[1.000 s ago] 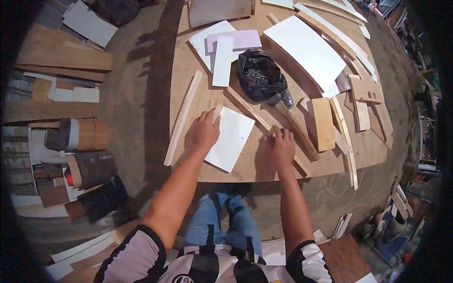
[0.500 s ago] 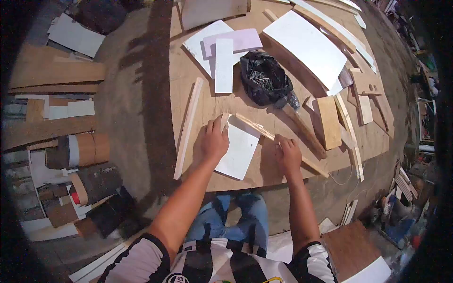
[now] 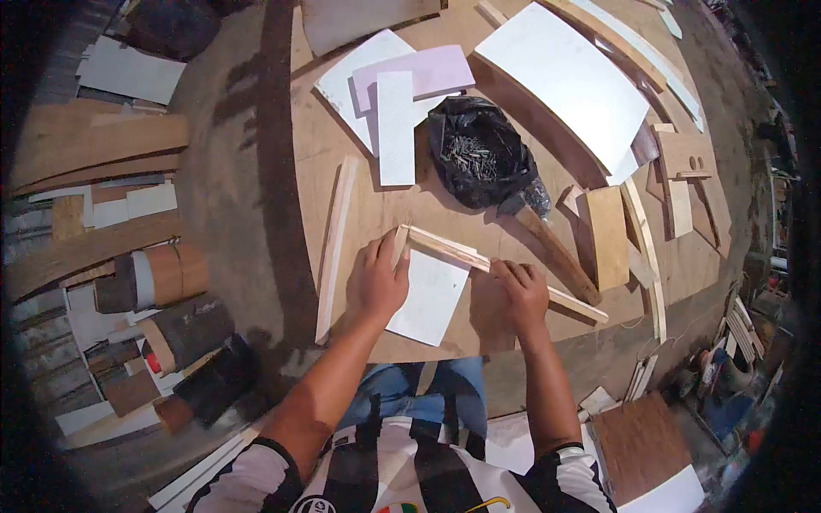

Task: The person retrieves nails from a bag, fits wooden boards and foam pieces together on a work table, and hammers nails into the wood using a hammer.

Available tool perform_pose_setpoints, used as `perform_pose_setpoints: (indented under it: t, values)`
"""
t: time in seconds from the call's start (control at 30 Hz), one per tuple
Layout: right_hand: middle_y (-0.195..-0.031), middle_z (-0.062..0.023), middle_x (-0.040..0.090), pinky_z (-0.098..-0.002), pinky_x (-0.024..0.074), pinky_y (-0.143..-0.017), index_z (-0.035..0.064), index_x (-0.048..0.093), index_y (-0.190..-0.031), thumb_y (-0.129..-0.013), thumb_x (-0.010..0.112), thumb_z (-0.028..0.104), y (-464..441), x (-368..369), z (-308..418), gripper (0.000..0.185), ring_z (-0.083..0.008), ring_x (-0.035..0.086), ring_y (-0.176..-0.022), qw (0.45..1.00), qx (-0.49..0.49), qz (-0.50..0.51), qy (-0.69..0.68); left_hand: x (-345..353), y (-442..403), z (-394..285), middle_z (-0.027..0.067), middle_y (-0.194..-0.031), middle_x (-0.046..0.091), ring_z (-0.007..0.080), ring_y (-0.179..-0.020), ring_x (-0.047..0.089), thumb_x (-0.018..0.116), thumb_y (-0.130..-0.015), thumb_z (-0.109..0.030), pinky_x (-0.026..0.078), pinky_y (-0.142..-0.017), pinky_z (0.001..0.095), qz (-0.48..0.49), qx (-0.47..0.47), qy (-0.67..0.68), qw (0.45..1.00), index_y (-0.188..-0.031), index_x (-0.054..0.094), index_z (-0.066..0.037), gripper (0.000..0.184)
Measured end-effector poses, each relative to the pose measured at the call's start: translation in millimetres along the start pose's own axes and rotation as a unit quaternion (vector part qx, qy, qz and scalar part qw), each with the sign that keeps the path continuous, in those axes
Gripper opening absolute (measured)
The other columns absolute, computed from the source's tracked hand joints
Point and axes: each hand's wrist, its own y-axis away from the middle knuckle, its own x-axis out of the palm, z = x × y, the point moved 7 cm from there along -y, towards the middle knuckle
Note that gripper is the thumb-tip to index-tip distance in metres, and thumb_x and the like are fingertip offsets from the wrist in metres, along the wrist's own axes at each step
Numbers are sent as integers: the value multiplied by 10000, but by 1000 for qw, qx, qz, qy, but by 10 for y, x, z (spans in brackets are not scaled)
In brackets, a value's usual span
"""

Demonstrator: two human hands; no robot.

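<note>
Long, thin, pale wooden strip [image 3: 446, 247] across the white rectangular panel's [image 3: 432, 295] far edge looks light and stiff, so grab mid-length, where the right hand [image 3: 520, 291] curls closed around it (left hand [image 3: 384, 278] pinches a short, pale wooden piece [image 3: 400, 243]).

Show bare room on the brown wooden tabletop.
Bare tabletop: between the leftmost pale wooden strip, left hand and narrow white rectangular board; slimmer, between the black plastic bag and the pale wooden stick at the right hand. Crowded: around the tan rectangular wooden block.
</note>
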Motion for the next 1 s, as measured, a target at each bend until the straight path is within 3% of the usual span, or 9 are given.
perform_pose_setpoints:
  t: [0.37, 0.43, 0.53, 0.73, 0.8, 0.87, 0.93, 1.0]
  values:
    - [-1080, -82, 728, -397, 550, -744, 113, 716, -1180, -741, 678, 43, -150, -57, -1, 446, -292, 656, -882, 999, -20, 29, -7, -31, -40, -6, 215, -1240, 607, 418, -1176, 571, 651, -944, -215, 486, -987, 499, -22, 46, 22, 998, -1404, 530, -19, 515]
    - [-1122, -56, 706, -393, 565, -770, 176, 679, -1300, -736, 652, 133, -152, -39, -35, 566, -282, 659, -954, 999, -28, 40, 6, -48, -44, -4, 218, -1231, 611, 419, -1164, 579, 660, -936, -201, 493, -976, 496, -20, 55, 24, 998, -1403, 530, -14, 519]
    - [-1135, -52, 703, -396, 566, -778, 171, 683, -1292, -751, 647, 129, -201, -37, -51, 544, -284, 658, -952, 998, -30, 57, -11, -52, -46, 11, 221, -1215, 618, 422, -1139, 594, 652, -946, -213, 505, -961, 488, -21, 75, 20, 997, -1399, 534, -15, 508]
    - [-1077, -44, 676, -382, 550, -771, 186, 661, -1297, -789, 636, 132, -205, 7, -5, 511, -260, 639, -943, 997, -34, 66, 30, 27, -34, 83, 193, -1288, 611, 396, -1160, 560, 643, -949, -328, 464, -987, 475, -28, 47, 25, 998, -1382, 555, -14, 542]
    - [-1044, -35, 678, -380, 536, -774, 185, 693, -1228, -756, 660, 122, -226, -182, 116, 478, -257, 637, -934, 997, -32, 36, 57, -2, -28, 154, 223, -1330, 572, 419, -1214, 522, 634, -952, -406, 426, -1032, 494, -78, 48, 100, 991, -1408, 526, -16, 610]
    - [-1010, -25, 680, -378, 521, -777, 184, 725, -1159, -723, 683, 112, -258, -450, 325, 444, -254, 634, -925, 996, -31, 4, 83, -213, 66, -16, 234, -1382, 538, 426, -1286, 477, 653, -925, -492, 323, -1109, 547, -130, 120, 62, 982, -1411, 535, -49, 668]
    - [-1019, -14, 672, -380, 505, -807, 200, 728, -1153, -740, 684, 146, -235, -595, 562, 419, -233, 625, -943, 995, -38, 51, 77, -364, 194, -394, 189, -1395, 545, 395, -1291, 477, 678, -884, -549, 310, -1112, 549, -100, 231, -34, 967, -1389, 576, -82, 696]
    - [-1047, -6, 672, -402, 497, -874, 223, 736, -1137, -759, 683, 188, -126, -678, 724, 383, -227, 622, -972, 994, -32, 62, 84, -341, 313, -748, 131, -1299, 616, 352, -1232, 531, 706, -856, -542, 335, -1089, 542, -1, 308, -44, 950, -1343, 635, -136, 638]
